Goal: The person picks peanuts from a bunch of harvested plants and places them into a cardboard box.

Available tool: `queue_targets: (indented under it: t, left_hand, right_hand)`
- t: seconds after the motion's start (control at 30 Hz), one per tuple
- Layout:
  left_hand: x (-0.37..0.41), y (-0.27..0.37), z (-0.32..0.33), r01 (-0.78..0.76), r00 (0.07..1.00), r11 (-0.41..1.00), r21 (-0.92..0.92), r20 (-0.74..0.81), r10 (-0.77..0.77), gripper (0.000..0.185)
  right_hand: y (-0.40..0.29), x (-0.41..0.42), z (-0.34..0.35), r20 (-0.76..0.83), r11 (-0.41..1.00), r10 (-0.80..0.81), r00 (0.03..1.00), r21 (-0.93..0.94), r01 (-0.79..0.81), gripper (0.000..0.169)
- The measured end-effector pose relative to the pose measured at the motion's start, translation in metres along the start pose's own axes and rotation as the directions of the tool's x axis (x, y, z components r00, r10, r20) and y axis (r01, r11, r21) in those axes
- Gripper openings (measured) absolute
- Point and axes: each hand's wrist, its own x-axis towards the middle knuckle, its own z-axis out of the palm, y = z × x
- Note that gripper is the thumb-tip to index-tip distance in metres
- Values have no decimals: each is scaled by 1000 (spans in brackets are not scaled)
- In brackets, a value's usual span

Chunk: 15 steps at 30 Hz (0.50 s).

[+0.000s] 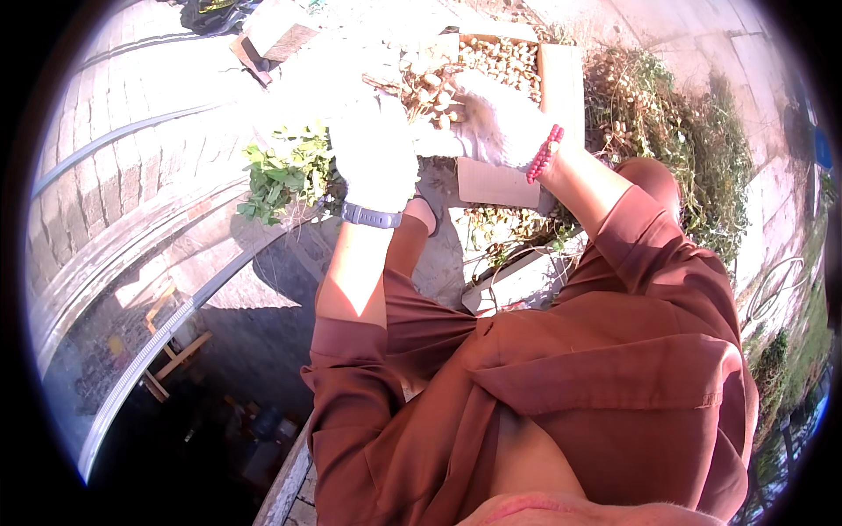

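My left hand (378,154), in a white glove washed out by sunlight, is closed around a peanut plant. Its green leaves (289,167) stick out on the left of that hand, and its root end with clustered peanut pods (431,95) points right. At those pods is my right hand (496,121), also gloved in white, its fingers touching the right side of the cluster; glare hides whether they grip. Just behind the right hand stands an open cardboard box (559,85) holding many loose peanuts (506,62).
Pulled peanut plants (684,138) lie heaped on the paving at the right. More plants and pods (503,230) lie below the box, beside a pale slab (516,279). A wooden block (279,36) is at the upper left. A curved metal strip (184,312) runs along the lower left.
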Motion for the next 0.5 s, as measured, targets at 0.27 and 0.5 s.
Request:
queue_targets:
  t: [0.27, 0.5]
  left_hand:
    - [-5, 0, -5, -157, 969, 987, 21, -187, 158, 28]
    - [-1, 8, -24, -190, 981, 979, -71, -61, 186, 21]
  right_hand:
    - [-4, -18, 11, 52, 994, 100, 994, 38, -102, 38]
    - [-8, -27, 20, 193, 980, 128, 973, 125, -154, 42]
